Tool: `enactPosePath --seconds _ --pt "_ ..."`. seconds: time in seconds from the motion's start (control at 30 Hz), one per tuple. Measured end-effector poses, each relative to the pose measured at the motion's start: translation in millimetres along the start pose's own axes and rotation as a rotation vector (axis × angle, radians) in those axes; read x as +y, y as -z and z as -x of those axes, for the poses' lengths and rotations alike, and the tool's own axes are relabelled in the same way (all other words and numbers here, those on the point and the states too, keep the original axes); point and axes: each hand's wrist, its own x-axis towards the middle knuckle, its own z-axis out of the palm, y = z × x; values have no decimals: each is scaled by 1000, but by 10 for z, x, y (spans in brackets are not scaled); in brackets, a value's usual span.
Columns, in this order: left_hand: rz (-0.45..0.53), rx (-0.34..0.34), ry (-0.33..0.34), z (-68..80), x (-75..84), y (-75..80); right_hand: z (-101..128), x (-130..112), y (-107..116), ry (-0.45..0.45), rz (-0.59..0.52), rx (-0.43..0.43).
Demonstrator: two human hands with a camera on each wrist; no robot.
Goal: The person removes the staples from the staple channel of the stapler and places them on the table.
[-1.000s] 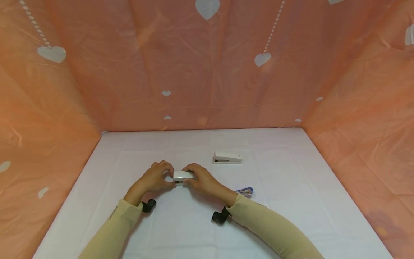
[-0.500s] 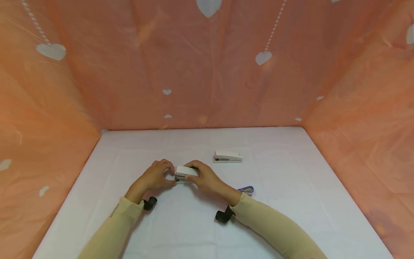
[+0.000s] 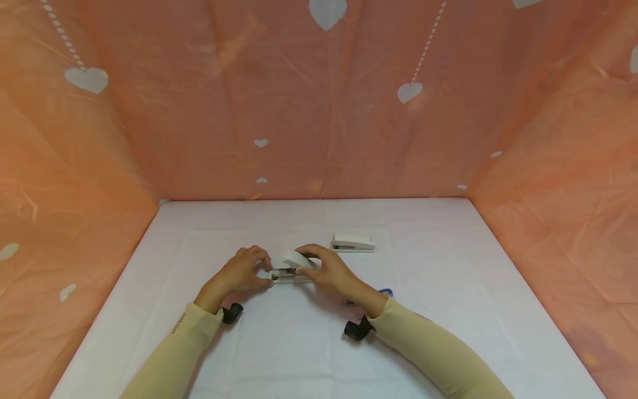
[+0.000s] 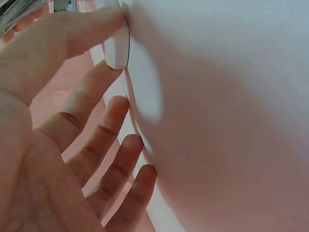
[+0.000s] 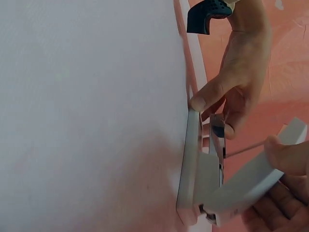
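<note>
A white stapler lies between my hands, its top cover (image 3: pixel 295 258) swung up from its base (image 3: pixel 293 280). My left hand (image 3: pixel 243 271) pinches the front end of the base (image 4: pixel 117 50) with thumb and index finger; the other fingers stay spread. With thumb and fingers, my right hand (image 3: pixel 326 272) grips the raised cover (image 5: pixel 256 181), hinged at the rear. The metal staple channel (image 5: pixel 217 137) shows between cover and base in the right wrist view.
Another white stapler (image 3: pixel 353 242) stands farther back to the right. Behind my right wrist lies a small blue object (image 3: pixel 386 292), mostly hidden. Orange sheeting (image 3: pixel 319 111) walls the white tabletop (image 3: pixel 279 354) at the back and sides.
The stapler's cover has swung up and rightward away from its base, my right hand moving with it. My left hand has stayed at the front end.
</note>
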Motion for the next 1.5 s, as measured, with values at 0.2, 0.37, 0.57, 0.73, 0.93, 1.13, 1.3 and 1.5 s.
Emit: enactPosePath --seconds 0.2,0.37,0.57,0.73,0.93,1.13,1.3,1.5 --pt "-10 0 8 -13 30 -12 30 15 117 27 -16 1" --pt "-1 -10 22 -18 30 -21 81 28 201 22 -25 14" --pt "0 -13 41 -23 20 -34 128 57 271 3 -46 14" --pt "4 -10 47 -21 10 -52 165 103 310 -11 -74 16" --pt "4 -4 39 -7 14 -36 206 147 361 -39 -131 22" --pt "2 0 38 16 17 -19 245 187 430 -58 -159 42" --pt "9 -1 38 35 43 -7 287 220 479 -102 -152 41" --pt "5 3 31 31 40 -11 331 302 552 -74 -113 46"
